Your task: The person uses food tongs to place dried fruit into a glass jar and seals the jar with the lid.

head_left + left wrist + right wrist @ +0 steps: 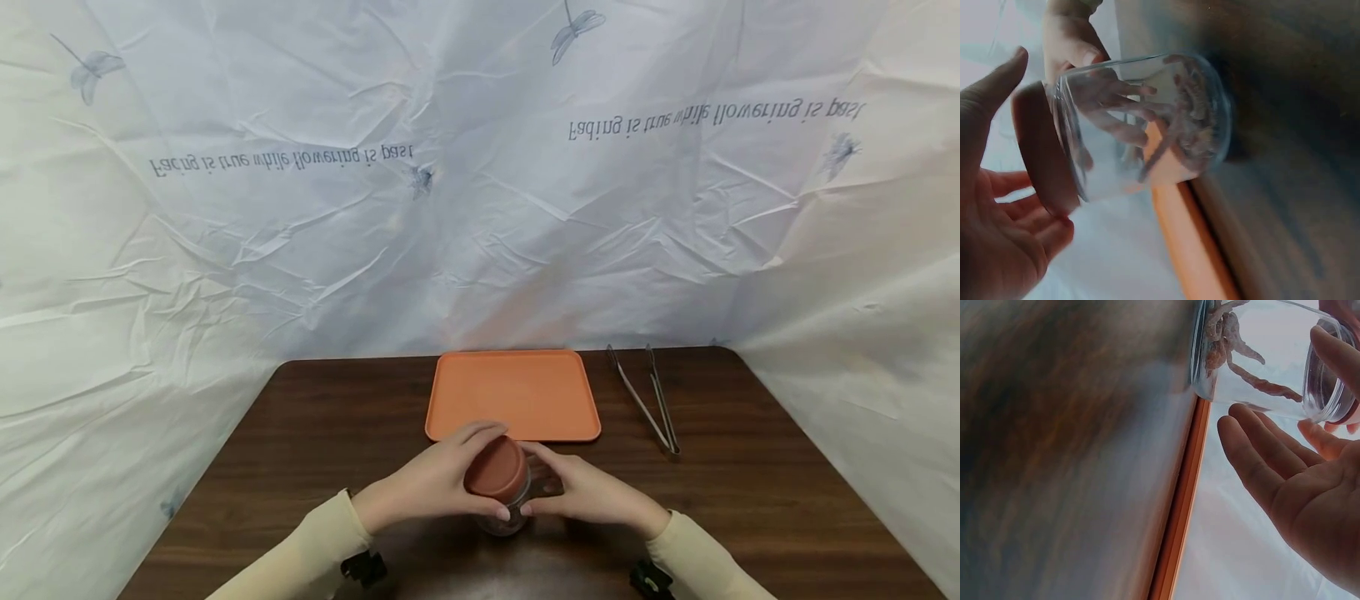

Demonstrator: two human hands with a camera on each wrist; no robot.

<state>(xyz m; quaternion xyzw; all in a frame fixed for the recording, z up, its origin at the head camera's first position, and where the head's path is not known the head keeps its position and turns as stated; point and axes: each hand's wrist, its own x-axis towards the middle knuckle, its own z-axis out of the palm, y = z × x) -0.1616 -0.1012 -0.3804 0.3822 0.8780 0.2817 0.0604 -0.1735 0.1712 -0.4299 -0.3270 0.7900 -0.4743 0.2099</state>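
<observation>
A clear jar (1129, 125) stands at the near middle of the table with a reddish-brown lid (497, 467) on its mouth. Brown, knobbly, root-like pieces (1229, 344) lie at the bottom of the jar, one leaning up its wall. My left hand (438, 479) spans the lid, fingers at its far rim and thumb at the near side. On the other side, my right hand (592, 496) is around the upper jar, thumb and index finger at the neck. Its other fingers (1260, 444) stretch out along the glass.
Behind the jar lies an orange tray (513, 396). Metal tongs (652, 408) lie spread to its right, on the dark wooden table (345, 425). A white printed sheet (480, 208) hangs round the table's back and sides.
</observation>
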